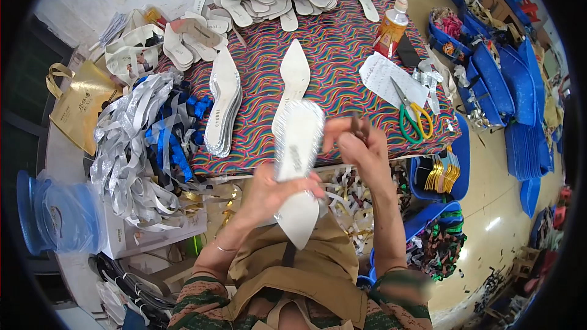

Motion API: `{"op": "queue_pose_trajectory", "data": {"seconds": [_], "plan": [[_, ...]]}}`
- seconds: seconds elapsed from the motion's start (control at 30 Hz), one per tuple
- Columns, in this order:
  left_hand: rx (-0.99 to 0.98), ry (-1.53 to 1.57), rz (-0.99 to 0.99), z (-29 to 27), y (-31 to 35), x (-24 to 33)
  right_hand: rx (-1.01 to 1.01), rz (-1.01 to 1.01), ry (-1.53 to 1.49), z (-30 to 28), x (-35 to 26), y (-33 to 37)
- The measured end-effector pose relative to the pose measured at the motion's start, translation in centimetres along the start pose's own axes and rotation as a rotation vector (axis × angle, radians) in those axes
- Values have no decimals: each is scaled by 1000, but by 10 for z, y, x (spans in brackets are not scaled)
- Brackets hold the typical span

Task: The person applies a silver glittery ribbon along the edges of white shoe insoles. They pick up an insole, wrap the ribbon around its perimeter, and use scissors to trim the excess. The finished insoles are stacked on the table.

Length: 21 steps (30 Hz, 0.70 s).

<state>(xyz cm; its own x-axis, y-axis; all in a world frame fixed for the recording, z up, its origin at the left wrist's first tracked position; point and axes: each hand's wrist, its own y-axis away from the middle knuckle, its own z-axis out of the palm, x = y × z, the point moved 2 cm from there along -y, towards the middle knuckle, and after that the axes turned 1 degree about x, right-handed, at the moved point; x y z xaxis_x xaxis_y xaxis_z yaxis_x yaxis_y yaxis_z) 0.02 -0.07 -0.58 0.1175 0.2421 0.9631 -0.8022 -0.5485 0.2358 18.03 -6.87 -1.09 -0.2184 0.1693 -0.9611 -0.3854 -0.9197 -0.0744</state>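
Left hand [278,190] clamps the insole [298,137] over the table's [333,61] near edge, right hand [367,151] curls round a blurred dark thing [359,126] beside it: edge work, it seems, so the next move wants steady holding.

Tan apron [333,247], green-patterned sleeves [197,296], thin bracelet [226,249]

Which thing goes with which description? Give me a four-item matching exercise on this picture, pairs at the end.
Things
1. Scissors
2. Bottle
3. Bag with handles
4. Raised insole

Descriptions
A. Gold, at the far left
B. In the left grip
C. One green handle, one yellow
D. Upright, with a pale cap

Pairs: 1-C, 2-D, 3-A, 4-B
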Motion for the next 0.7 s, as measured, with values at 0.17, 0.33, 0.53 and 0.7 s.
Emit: {"op": "queue_pose_trajectory", "data": {"seconds": [0.17, 0.33, 0.53, 0.7], "plan": [[172, 193, 94, -19, -5, 22, -248, 133, 87, 12, 38, 45], [152, 208, 101, -23, -7, 22, -146, -43, 436, 7, 59, 60], [238, 256, 181, -24, -18, 11, -53, -276, 697, 15, 56, 80], [389, 461, 258, -49, -37, 4, -78, -27, 717, -40, 27, 58]]}}
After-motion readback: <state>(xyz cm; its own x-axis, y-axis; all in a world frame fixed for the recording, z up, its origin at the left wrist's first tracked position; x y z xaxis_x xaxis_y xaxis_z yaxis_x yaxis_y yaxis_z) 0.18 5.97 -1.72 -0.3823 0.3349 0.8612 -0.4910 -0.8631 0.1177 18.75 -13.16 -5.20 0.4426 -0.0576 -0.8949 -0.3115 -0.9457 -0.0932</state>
